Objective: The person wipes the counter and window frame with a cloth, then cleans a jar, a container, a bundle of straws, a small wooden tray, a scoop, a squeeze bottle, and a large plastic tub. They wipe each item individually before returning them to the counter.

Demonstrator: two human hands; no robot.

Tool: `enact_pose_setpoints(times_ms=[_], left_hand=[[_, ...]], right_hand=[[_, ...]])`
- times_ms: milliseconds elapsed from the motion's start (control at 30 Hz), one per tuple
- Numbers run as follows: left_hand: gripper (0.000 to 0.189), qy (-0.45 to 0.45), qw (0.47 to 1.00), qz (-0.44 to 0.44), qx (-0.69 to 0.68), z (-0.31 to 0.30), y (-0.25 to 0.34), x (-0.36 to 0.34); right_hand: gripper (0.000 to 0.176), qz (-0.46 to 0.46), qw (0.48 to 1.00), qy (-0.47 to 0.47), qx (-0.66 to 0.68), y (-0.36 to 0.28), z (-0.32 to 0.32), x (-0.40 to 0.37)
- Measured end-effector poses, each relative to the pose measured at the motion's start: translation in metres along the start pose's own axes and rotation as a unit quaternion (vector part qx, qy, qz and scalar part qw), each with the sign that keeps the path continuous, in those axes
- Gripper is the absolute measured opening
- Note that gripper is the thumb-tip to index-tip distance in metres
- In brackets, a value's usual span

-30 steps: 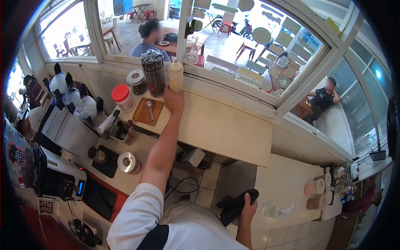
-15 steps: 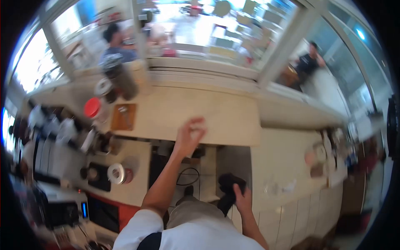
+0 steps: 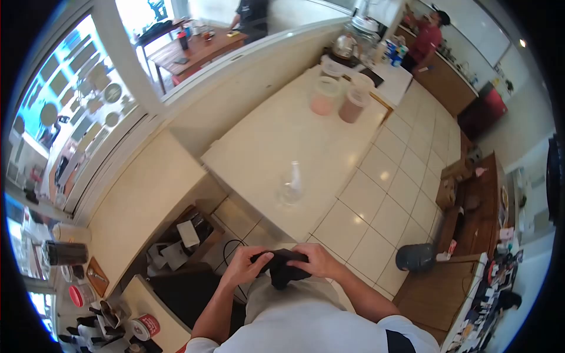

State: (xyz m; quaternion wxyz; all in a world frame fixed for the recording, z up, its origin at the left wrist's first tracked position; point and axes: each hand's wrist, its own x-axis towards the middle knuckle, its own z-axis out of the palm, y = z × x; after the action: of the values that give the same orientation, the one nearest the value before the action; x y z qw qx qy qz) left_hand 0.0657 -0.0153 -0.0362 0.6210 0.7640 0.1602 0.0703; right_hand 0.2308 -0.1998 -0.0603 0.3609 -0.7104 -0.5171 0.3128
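Note:
A crumpled black cloth (image 3: 284, 273) is stretched between my two hands, close in front of my body. My left hand (image 3: 243, 266) pinches its left end between thumb and fingers. On the other side my right hand (image 3: 323, 260) grips the right end, thumb on top, and part of the cloth hangs down in the middle. Beyond the hands, a clear glass vessel (image 3: 290, 189) with a narrow neck stands near the close corner of the cream table (image 3: 259, 150); its exact kind is hard to make out.
Plastic tubs (image 3: 323, 96) and a glass kettle (image 3: 345, 46) stand at the table's far end. Left is a cream counter (image 3: 138, 176) with jars and a small wooden tray (image 3: 97, 276). A dark bin (image 3: 414, 257) stands on the tiled floor. A person in red (image 3: 428, 38) is far back.
The view has swung right, toward the table with the glass vessel. My left hand, raised over the counter before, has come down and taken hold of the black cloth my right hand was holding.

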Motion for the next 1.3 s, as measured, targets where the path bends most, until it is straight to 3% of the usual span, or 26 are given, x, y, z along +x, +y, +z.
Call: enact_pose_setpoints(times_ms=[100,133,233,333,433,467,533,567,633,767,867,933,967,1033,1067,1133,1233,1300], left_hand=[[0.019,-0.066,0.996,-0.004,0.066,0.061,0.028,0.036],[0.02,-0.072,0.994,-0.007,0.085,0.086,0.039,0.051],[0.021,-0.084,0.989,0.018,0.118,0.167,0.069,0.094],[0.018,-0.113,0.982,0.111,0.104,0.259,0.088,0.127],[0.016,-0.14,0.955,0.252,0.074,0.351,0.097,0.143],[0.017,-0.169,0.947,0.26,0.076,0.379,0.097,0.146],[0.021,-0.23,0.929,0.276,0.085,0.421,0.097,0.152],[0.024,-0.265,0.92,0.272,0.097,0.435,0.097,0.155],[0.031,-0.332,0.898,0.264,0.119,0.456,0.097,0.165],[0.041,-0.425,0.85,0.303,0.075,0.468,0.079,0.201],[0.054,-0.445,0.89,0.101,-0.008,0.451,0.09,0.267],[0.061,-0.203,0.969,0.082,-0.114,0.448,0.042,0.323],[0.061,-0.004,0.978,0.21,0.006,0.431,0.04,0.355],[0.087,0.171,0.973,0.139,-0.07,0.405,-0.037,0.449],[0.096,0.237,0.963,0.117,-0.05,0.386,-0.044,0.48],[0.116,0.338,0.935,0.079,0.064,0.343,-0.038,0.53],[0.125,0.408,0.902,0.067,0.127,0.308,-0.041,0.598],[0.125,0.401,0.908,0.093,0.082,0.291,-0.041,0.638]], right_hand=[[0.028,0.111,0.992,-0.041,0.042,0.047,-0.061,-0.059],[0.023,0.105,0.993,-0.029,0.038,0.064,-0.079,-0.08],[0.022,0.145,0.985,0.013,-0.092,0.126,-0.12,-0.146],[0.026,0.257,0.908,0.224,-0.243,0.209,-0.129,-0.19],[0.029,0.346,0.846,0.405,-0.024,0.251,-0.153,-0.22],[0.035,0.241,0.796,0.481,0.276,0.305,-0.141,-0.233],[0.036,0.214,0.616,0.497,0.572,0.317,-0.159,-0.253],[0.036,0.22,0.58,0.499,0.606,0.317,-0.168,-0.26],[0.037,0.233,0.556,0.503,0.619,0.314,-0.178,-0.271],[0.038,0.251,0.558,0.502,0.611,0.314,-0.188,-0.266],[0.039,0.26,0.577,0.496,0.595,0.323,-0.203,-0.248],[0.04,0.274,0.585,0.492,0.584,0.332,-0.218,-0.235],[0.04,0.277,0.593,0.489,0.577,0.338,-0.229,-0.226],[0.041,0.285,0.602,0.487,0.565,0.35,-0.25,-0.209],[0.041,0.29,0.607,0.487,0.557,0.357,-0.263,-0.2],[0.042,0.296,0.617,0.491,0.539,0.37,-0.291,-0.183],[0.043,0.31,0.629,0.489,0.518,0.381,-0.335,-0.157],[0.044,0.312,0.643,0.485,0.504,0.389,-0.364,-0.139]])
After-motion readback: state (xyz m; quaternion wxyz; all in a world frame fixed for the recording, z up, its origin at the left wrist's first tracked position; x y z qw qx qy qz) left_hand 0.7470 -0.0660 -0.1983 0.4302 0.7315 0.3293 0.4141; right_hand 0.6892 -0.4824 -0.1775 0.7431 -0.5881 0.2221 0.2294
